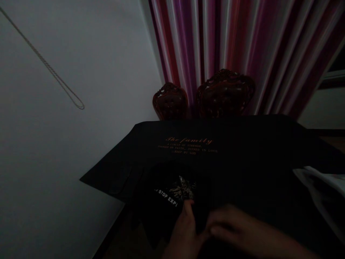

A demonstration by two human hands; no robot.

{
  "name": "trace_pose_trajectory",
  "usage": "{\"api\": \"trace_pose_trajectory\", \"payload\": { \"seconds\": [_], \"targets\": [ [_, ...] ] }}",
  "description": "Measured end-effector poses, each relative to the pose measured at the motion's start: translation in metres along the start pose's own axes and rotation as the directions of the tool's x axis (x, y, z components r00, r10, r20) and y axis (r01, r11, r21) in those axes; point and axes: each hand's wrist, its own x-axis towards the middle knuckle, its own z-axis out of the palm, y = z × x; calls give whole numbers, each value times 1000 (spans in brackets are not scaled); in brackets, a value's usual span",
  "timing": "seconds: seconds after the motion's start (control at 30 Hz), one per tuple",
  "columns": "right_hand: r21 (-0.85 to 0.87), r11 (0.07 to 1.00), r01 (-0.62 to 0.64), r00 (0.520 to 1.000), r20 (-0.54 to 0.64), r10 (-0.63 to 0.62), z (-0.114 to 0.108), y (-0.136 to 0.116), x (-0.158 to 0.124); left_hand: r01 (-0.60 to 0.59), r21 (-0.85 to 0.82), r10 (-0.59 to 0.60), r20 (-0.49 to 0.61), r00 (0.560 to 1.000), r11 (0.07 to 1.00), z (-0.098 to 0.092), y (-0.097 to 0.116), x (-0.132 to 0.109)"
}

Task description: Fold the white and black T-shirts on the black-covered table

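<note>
Two hands are seen in the head view. The left hand point(185, 223) holds one black cloth with white print point(164, 203), its thumb laid over the print. The right hand point(230, 221) is blurred, just beside the left one; I cannot tell if it holds something. The cloth lies ahead and leftward of both hands, at one dark table cover point(242, 154) with orange lettering. Behind are two carved chairs point(226, 95) and one striped curtain point(215, 36).
</note>
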Motion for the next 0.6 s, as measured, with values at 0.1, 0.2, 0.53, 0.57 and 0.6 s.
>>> {"api": "trace_pose_trajectory", "payload": {
  "seconds": [0.1, 0.2, 0.53, 0.57, 0.6],
  "targets": [
    [-264, 964, 38, 984, -160, -82, -44, 43, 46, 36, 27, -33, -104, 994, 999, 13, -9, -1],
    [-546, 833, 91, 979, -102, -174, -56, 87, 100, 19, -14, -21, -155, 988, 1000, 16, -8, -4],
    [94, 983, 157, 867, -490, -91, -71, 93, 155, -62, 178, 175, -733, 657, 982, -111, -13, -32],
    [130, 981, 145, 842, -536, -54, -87, 84, 149, -58, 227, 218, -787, 577, 972, -133, -9, -34],
    [165, 976, 139, 814, -581, -17, -103, 74, 142, -51, 271, 259, -824, 505, 961, -153, -3, -35]
  ]
}}
